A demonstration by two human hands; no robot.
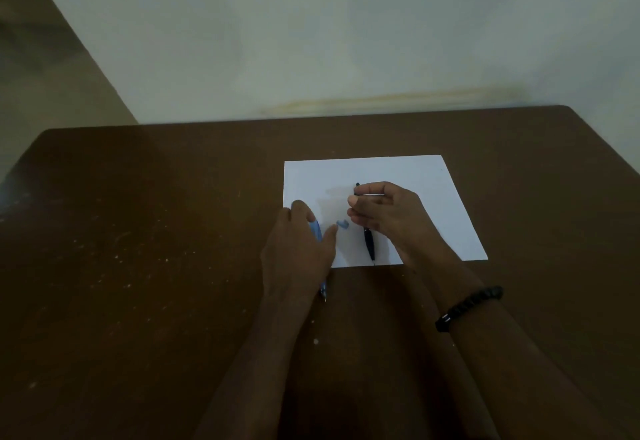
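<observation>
Closest to me, the blue pen (324, 292) pokes tip-first from under my left hand (298, 249), whose fingers curl round it. Just off that thumb lies a small blue piece (343, 224) on the paper (433, 193); my right hand (381, 212) pinches the black pen (369, 245), parallel, farther off.

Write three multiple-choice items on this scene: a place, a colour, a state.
1. The paper lies: A on the table; B on the floor; C on a chair.
2. The left hand grips: A a red pen; B a blue pen; C a green pen.
3. The right hand is: A flat on the table; B curled round a black pen; C empty.
A, brown top under it; B, blue barrel shows by the thumb; B, fingers pinch its upper part.
</observation>
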